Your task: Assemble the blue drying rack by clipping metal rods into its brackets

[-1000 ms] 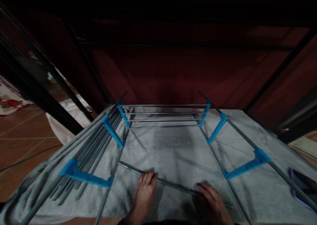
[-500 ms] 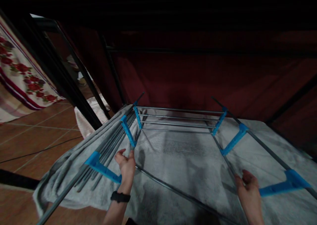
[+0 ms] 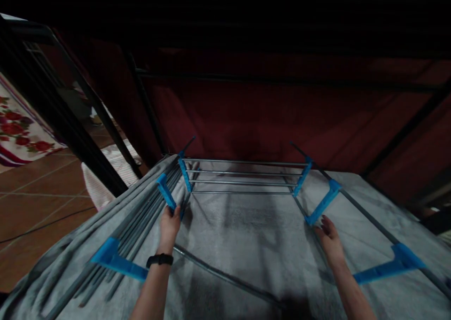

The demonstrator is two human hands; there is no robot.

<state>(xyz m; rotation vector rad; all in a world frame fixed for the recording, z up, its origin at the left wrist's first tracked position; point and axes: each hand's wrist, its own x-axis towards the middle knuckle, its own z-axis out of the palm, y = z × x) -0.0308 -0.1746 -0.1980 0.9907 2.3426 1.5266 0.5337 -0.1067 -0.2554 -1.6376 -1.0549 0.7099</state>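
Note:
A metal rod rack with blue plastic brackets stands on a grey blanket (image 3: 243, 245). My left hand (image 3: 170, 228), a black band on its wrist, closes around the lower end of the left middle blue bracket (image 3: 165, 191). My right hand (image 3: 330, 242) is beside the right lower pole, just below the right middle blue bracket (image 3: 323, 201). Its thumb is near the pole, and its fingers are bent and apart. Thin rods (image 3: 243, 183) span the two far brackets. Nearer me are a left front bracket (image 3: 118, 261) and a right front bracket (image 3: 391, 265).
Several loose grey tubes (image 3: 141, 221) lie along the left side. A bent metal tube (image 3: 218, 274) crosses the blanket between my arms. Dark red cloth (image 3: 239, 118) hangs behind a black frame. A striped cloth (image 3: 112, 169) and flowered fabric (image 3: 21, 134) are at left.
Both hands have moved forward along the rack. My left hand has closed on the middle bracket's lower end; my right hand has come up near the opposite bracket. The view has shifted right.

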